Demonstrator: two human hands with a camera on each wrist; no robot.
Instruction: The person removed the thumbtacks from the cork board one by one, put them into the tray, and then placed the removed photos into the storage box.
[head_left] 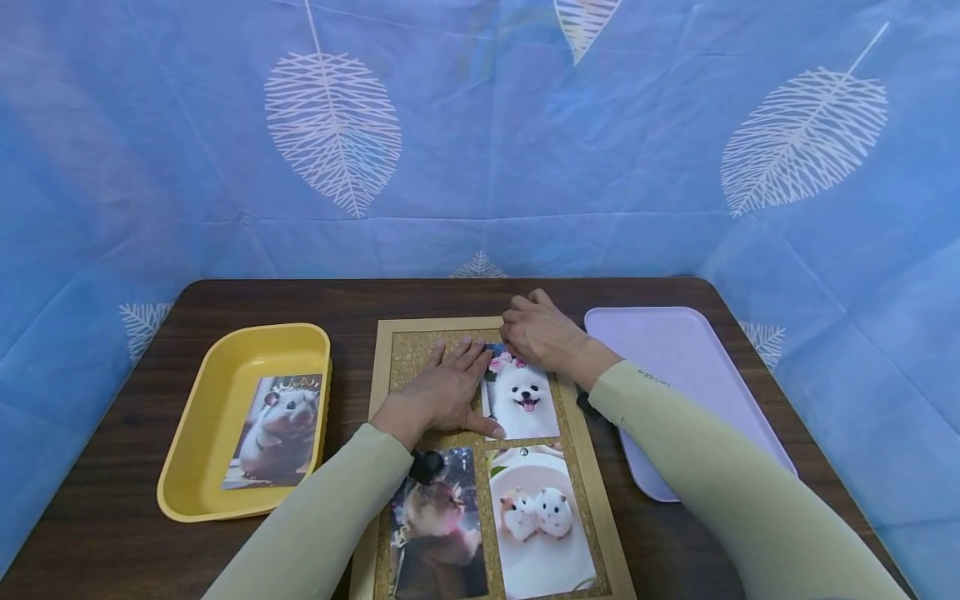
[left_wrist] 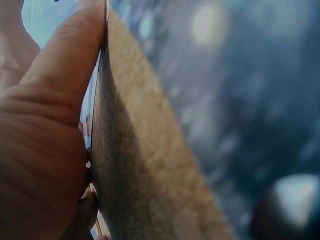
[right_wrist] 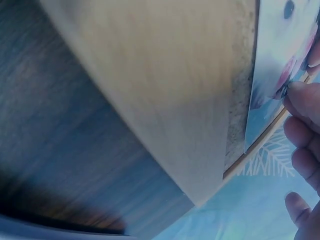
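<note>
At the far right of the corkboard (head_left: 382, 358), holding the right hand (head_left: 543, 335) curled at the top edge of a white dog photo (head_left: 521, 404); impossible to tell whether clamped on anything. Just left, resting the left hand (head_left: 450, 392) flat with fingers apart, touching cork and the photo's left side. Nearer on the cork, a darker animal photo (head_left: 442, 533) left of a two-hamster photo (head_left: 543, 550). Farther out on the tabletop (head_left: 450, 298), a yellow tray (head_left: 251, 354) at left, containing a crowned hamster photo (head_left: 276, 433), and a lilac tray (head_left: 652, 342) at right.

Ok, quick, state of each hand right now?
Left hand: open, fingers spread over the corkboard and the left edge of the white dog photo.
Right hand: fingers curled at the photo's top edge; can't tell whether they pinch anything.
</note>
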